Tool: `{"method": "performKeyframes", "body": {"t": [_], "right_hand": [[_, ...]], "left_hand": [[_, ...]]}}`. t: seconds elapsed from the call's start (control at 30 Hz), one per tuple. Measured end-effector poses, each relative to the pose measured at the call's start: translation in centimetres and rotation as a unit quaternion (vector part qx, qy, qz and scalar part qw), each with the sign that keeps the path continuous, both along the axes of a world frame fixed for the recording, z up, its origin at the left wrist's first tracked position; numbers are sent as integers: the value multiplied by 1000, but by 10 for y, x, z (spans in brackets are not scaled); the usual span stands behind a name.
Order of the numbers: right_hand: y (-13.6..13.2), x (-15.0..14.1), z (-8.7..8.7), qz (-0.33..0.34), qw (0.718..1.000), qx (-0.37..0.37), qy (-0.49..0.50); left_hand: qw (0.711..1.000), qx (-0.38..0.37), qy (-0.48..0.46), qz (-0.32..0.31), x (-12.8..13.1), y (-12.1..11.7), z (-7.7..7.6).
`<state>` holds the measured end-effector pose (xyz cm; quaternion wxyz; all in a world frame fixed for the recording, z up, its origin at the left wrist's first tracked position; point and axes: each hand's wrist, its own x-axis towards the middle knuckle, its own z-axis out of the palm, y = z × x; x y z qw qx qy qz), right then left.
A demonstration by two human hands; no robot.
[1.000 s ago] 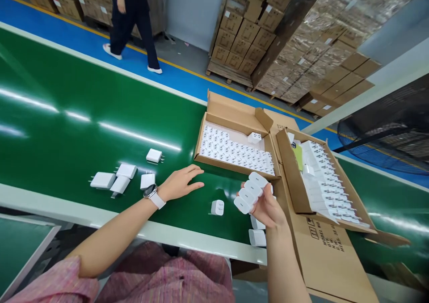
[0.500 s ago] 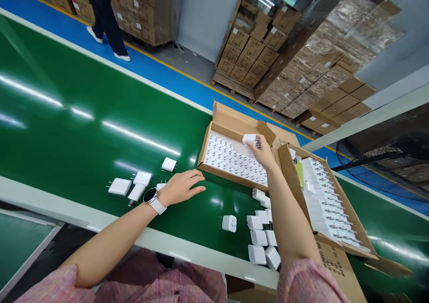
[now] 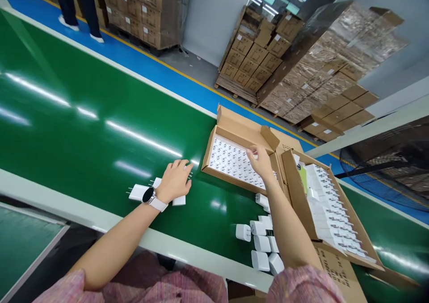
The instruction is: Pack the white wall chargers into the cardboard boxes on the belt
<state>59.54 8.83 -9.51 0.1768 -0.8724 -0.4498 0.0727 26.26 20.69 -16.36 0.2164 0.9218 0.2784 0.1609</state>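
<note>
My left hand, with a watch at the wrist, curls over a white charger plug whose metal prongs stick out past the fingers. Just below that hand lies another white charger plug, and more white plugs lie by the watch. My right hand is over the open cardboard box, its fingers bent together at the tray; whatever they hold is hidden. Rows of white chargers stand prongs up in this box. Near my right forearm, several white plugs are clustered on the green belt.
At the right, a second open box holds white chargers in rows. Beyond it stands a black fan. Stacked cartons rest on pallets across the blue walkway, where a person stands at the upper left.
The loose plugs at left and the single plug near the cluster have shifted right. My left hand has closed over a plug. The charger in my right hand has gone down to the tray, out of sight.
</note>
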Motion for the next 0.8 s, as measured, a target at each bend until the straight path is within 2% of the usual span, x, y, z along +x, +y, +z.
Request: {"method": "performKeyframes", "body": {"t": [0.07, 0.13, 0.17, 0.27, 0.33, 0.4, 0.5, 0.57, 0.63, 0.7, 0.8], "right_hand": [[-47, -21, 6, 48, 998, -1, 27], [-104, -46, 6, 130, 982, -84, 107], [-132, -59, 3, 148, 973, -129, 124], [-196, -93, -12, 106, 971, -196, 86], [-213, -110, -24, 80, 975, -198, 66], [-212, -122, -32, 70, 980, -171, 69], [-188, -138, -38, 65, 988, -111, 85], [-167, -151, -43, 77, 989, -68, 102], [-147, -166, -49, 92, 989, -30, 115], [-131, -179, -56, 97, 988, -13, 116], [-117, -191, -65, 96, 989, -24, 108]], "left_hand": [[999, -3, 49, -3, -1, -2, -4], [997, -7, 70, -7, 0, -4, -8], [997, -9, 78, -3, 2, -6, -9], [995, -26, 95, 12, 7, -10, -10], [997, -49, 65, -11, 10, -15, -8], [993, -95, 7, -74, 12, -24, -4], [971, -152, -31, -183, 15, -44, 0], [966, -122, -7, -228, 14, -57, 2], [967, -55, 40, -247, 9, -63, 3], [965, 1, 96, -245, 1, -62, 5], [956, 33, 161, -243, -11, -51, 11]]}}
